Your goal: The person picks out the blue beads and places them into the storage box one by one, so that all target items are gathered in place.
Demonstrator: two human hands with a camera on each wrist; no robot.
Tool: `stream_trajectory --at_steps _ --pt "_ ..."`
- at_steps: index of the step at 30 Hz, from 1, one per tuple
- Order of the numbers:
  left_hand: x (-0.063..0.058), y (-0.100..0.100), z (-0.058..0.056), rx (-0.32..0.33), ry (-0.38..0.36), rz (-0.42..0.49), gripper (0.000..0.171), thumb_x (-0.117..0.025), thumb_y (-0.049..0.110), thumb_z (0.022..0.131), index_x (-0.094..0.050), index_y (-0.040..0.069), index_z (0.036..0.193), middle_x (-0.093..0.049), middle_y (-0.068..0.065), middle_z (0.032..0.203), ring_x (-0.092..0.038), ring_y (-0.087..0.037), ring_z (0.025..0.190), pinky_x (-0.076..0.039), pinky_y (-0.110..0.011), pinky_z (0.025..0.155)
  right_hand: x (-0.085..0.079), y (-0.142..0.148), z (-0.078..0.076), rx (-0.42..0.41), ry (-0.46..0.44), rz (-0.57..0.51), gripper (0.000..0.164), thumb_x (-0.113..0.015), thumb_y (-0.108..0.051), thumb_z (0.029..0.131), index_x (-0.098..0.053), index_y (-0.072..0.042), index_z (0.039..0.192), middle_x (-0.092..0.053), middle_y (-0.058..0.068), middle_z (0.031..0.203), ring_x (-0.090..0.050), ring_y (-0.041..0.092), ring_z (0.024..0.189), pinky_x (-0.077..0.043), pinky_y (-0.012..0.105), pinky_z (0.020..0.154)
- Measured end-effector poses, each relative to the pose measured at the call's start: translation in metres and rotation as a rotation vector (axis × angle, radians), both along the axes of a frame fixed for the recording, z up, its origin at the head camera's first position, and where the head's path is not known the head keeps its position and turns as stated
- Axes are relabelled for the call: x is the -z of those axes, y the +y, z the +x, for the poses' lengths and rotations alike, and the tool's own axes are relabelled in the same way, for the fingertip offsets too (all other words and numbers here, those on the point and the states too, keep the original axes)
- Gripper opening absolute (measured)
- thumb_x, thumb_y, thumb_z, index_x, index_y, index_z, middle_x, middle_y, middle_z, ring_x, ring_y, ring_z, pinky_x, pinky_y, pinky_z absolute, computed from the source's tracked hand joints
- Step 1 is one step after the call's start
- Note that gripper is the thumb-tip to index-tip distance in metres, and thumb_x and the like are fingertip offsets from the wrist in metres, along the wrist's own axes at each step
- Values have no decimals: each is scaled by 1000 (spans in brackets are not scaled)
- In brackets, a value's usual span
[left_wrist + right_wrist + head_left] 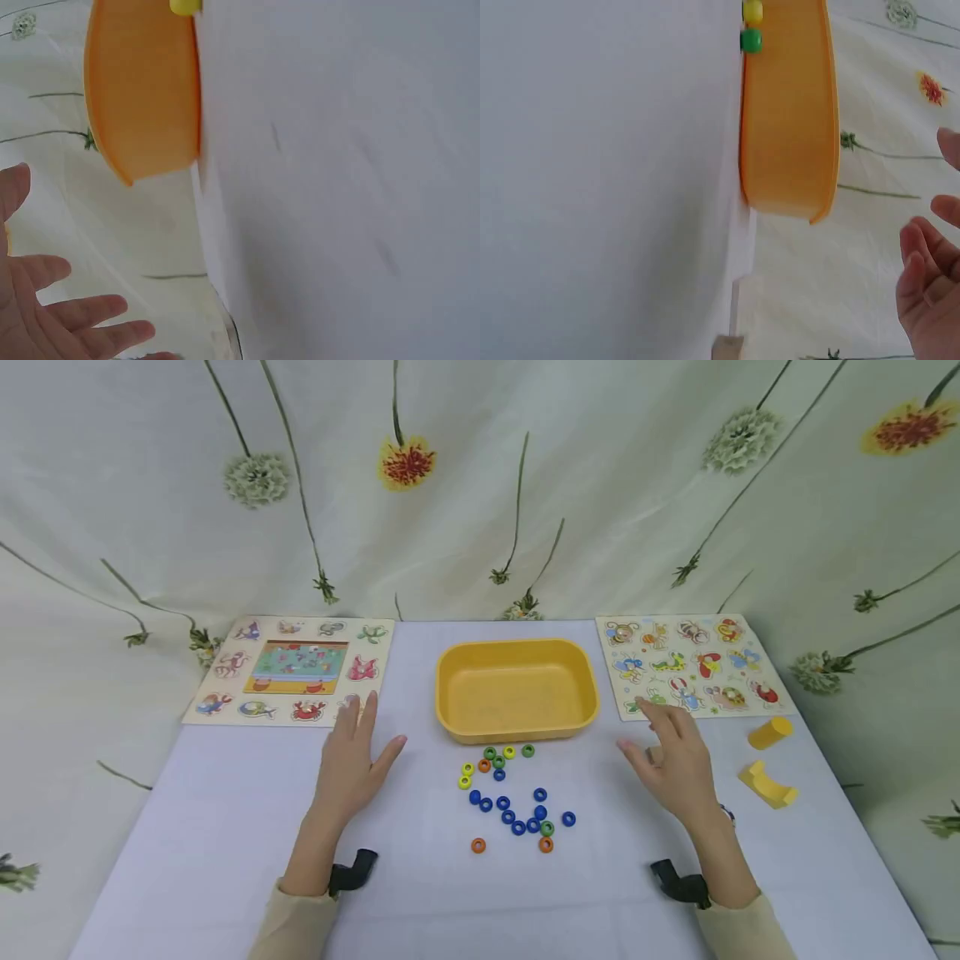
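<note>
My left hand [351,770] is held with fingers spread and holds nothing, near the lower right corner of a sea-animal picture board [225,710]. In the left wrist view its fingers [90,311] are apart and touch nothing. On the other side my right hand [678,768], fingers loosely bent, is also without any object. Beside its thumb a small beige block [655,756] partly shows. Between the hands lie loose ring beads: blue beads [503,802], green beads [528,750], yellow beads [465,782] and orange beads [478,845]. Behind them stands a yellow-orange tray [517,737].
An insect picture board [675,643] lies at the back right. Nearer the right edge are a yellow cylinder [770,732] and a yellow block with a curved cutout [767,785]. A white cloth covers the table [450,910], and a flowered curtain [465,527] hangs behind.
</note>
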State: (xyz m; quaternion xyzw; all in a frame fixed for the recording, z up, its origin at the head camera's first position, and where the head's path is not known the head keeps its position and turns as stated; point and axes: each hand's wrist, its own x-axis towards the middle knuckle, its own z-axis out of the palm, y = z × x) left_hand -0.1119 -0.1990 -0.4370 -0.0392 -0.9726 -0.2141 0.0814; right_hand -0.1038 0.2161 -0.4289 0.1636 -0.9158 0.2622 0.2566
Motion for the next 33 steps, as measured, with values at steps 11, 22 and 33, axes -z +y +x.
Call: stream_trajectory --at_steps 11,22,33 --pt "12 52 -36 86 -68 475 60 -45 38 91 -18 22 143 -27 -3 145 -34 -26 127 -31 -47 102 6 -45 47 -471 -355 -238 64 -78 -15 66 -50 -10 124 -49 -2 82 -43 15 66 -39 25 57" --pt "26 53 -40 106 -102 468 52 -43 34 92 -21 33 140 -30 0 143 -26 -22 132 -24 -45 107 56 -31 35 -402 -436 -151 65 -76 -33 67 -50 -18 125 -52 -8 84 -44 7 69 -39 19 59" --pt "33 56 -42 122 -126 477 52 -41 34 93 -20 34 140 -29 2 144 -25 -21 133 -23 -44 107 68 -36 37 -311 -362 -9 35 -76 -34 67 -61 -28 98 -49 -18 74 -40 -2 67 -35 14 58"
